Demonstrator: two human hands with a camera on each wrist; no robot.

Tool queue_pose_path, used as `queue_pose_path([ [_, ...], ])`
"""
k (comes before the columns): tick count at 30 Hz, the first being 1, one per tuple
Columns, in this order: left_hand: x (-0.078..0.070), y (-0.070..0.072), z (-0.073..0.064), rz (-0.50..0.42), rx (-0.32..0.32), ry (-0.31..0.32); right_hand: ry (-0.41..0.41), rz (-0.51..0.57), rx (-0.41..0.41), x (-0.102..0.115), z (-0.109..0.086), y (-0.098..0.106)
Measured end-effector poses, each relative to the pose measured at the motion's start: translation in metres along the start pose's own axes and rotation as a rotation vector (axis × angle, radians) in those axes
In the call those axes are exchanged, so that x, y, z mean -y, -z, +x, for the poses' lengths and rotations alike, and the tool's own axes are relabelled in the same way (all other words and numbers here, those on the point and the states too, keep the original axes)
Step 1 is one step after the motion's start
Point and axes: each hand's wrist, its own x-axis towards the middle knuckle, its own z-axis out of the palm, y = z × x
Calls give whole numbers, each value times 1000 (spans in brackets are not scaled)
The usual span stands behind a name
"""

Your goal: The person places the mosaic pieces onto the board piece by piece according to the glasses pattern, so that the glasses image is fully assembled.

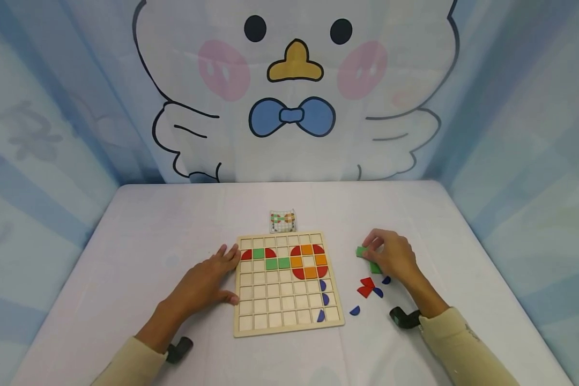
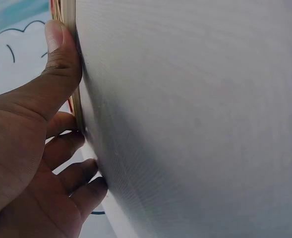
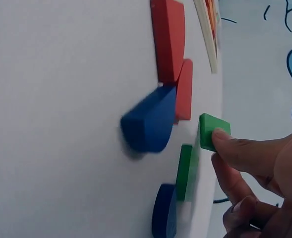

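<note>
My right hand (image 1: 393,256) pinches a green square tile (image 3: 210,130) between thumb and fingers, to the right of the wooden grid board (image 1: 274,306). Close beneath that hand lies another green tile (image 1: 375,268) on the table. My left hand (image 1: 200,287) rests at the board's left edge, thumb and fingers spread along the rim; the left wrist view shows its thumb (image 2: 56,42) against the side. In the board's upper rows sit red, green and orange pieces. Several blue pieces stand in its right part, such as a blue half-round (image 1: 323,285).
Red pieces (image 1: 365,291) and blue pieces (image 1: 355,310) lie loose on the white tabletop (image 1: 173,214) right of the board. A small pattern card (image 1: 282,221) touches or nearly meets the board's far edge. A printed curtain (image 1: 289,155) hangs behind the table and along both sides.
</note>
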Motion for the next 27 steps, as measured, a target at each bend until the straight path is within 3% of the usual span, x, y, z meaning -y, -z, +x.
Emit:
queue_pose_path([
  [10,0,1,0,-3,1,-4,72,115,-15,45,-3,-13],
  [27,-1,1,1,-9,7,6,291,259,83,124,-3,-47],
])
